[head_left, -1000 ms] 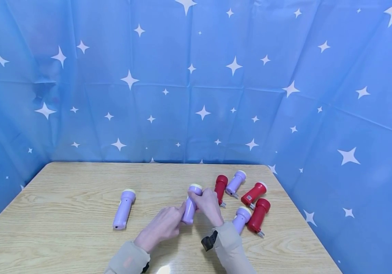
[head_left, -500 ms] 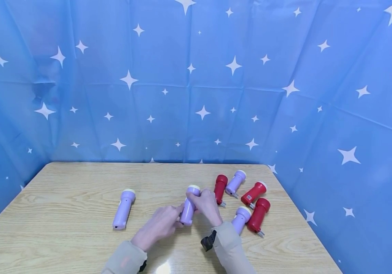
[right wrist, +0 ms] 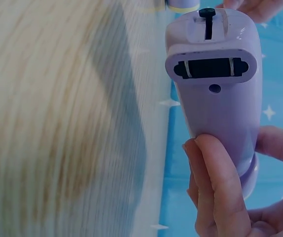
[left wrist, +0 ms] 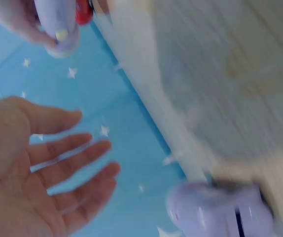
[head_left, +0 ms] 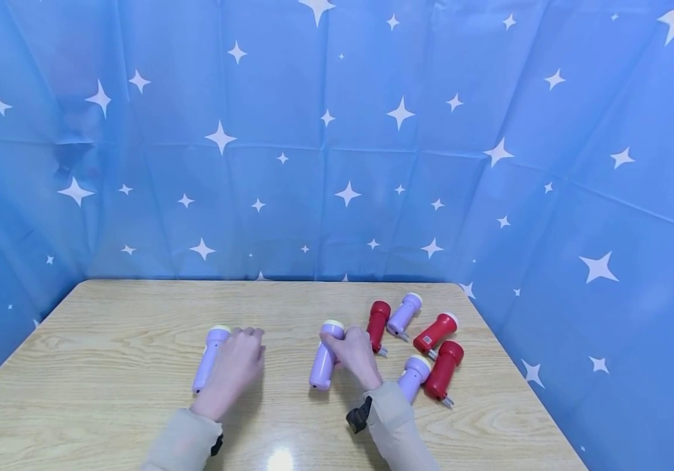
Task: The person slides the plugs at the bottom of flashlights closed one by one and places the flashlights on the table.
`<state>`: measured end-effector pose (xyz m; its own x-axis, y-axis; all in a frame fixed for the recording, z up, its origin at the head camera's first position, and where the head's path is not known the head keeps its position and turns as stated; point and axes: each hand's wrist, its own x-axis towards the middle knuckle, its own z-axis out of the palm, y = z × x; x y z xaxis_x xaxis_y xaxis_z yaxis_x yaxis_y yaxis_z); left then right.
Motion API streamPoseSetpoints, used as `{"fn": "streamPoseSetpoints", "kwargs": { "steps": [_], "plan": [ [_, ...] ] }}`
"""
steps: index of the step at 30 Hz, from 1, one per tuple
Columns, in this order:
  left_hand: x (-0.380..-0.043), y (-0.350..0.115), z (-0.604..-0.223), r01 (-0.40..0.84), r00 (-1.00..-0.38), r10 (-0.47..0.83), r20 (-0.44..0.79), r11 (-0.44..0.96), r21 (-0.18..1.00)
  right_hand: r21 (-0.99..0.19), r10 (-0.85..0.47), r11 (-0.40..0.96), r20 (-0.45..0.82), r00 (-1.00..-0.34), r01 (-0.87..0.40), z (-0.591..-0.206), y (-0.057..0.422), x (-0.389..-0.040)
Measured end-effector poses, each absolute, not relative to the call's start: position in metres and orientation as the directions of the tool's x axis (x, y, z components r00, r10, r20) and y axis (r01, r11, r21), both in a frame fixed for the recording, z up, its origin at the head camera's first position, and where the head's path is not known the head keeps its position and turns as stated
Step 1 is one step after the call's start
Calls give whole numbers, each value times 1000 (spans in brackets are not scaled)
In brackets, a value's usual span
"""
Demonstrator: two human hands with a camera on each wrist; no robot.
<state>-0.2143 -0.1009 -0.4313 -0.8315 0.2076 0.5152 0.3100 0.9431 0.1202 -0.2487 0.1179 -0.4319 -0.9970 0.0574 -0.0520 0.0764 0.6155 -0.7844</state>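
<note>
My right hand (head_left: 356, 356) grips a lavender flashlight (head_left: 322, 367) at mid-table, its pale lens end pointing away from me. Thumb and fingers close round its body in the right wrist view, where a dark slot and a small black slider show on the flashlight's side (right wrist: 220, 108). The left hand (head_left: 237, 363) is beside a second lavender flashlight (head_left: 206, 366) lying at the left. In the left wrist view the left hand's fingers (left wrist: 77, 160) are loosely spread with nothing between them, apart from that flashlight (left wrist: 220, 212).
On the right lie red flashlights (head_left: 378, 324) and lavender flashlights (head_left: 404, 315), several with metal plug prongs sticking out. One lavender flashlight (head_left: 412, 378) is partly behind the right forearm. A blue star-patterned curtain (head_left: 290, 196) stands behind the wooden table (head_left: 107, 405).
The left hand has left the gripped flashlight and moved left to the other lavender one. The right hand still holds its flashlight, which has shifted slightly left.
</note>
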Motion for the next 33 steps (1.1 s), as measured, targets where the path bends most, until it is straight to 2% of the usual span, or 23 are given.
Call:
{"fn": "streamPoseSetpoints", "kwargs": {
  "steps": [2,5,10,14,17,24,33],
  "plan": [
    [-215,-112,-429,244,-844,139,518,960,141,-786,48,614,-50,-998,69,-433,118,-249],
    [-217,-127,-426,150,-888,37,457,965,213,-792,24,608,-46,-999,51,-434,117,-248],
    [-218,-146,-420,-8,-973,-95,211,925,379,-808,-2,587,-57,-998,45,-435,113,-247],
    [-219,-159,-418,-78,-994,-108,36,875,477,-811,-7,584,-59,-998,43,-438,109,-249],
    [-219,-165,-418,-80,-996,-85,-14,849,522,-816,-22,578,-44,-999,23,-439,104,-249],
    [-221,-168,-422,-89,-996,-67,-61,838,539,-842,-75,538,-22,-997,-22,-439,87,-249],
    [-216,-160,-433,62,-996,87,-33,886,460,-865,-134,501,-57,-989,-18,-441,57,-257]
  ]
}}
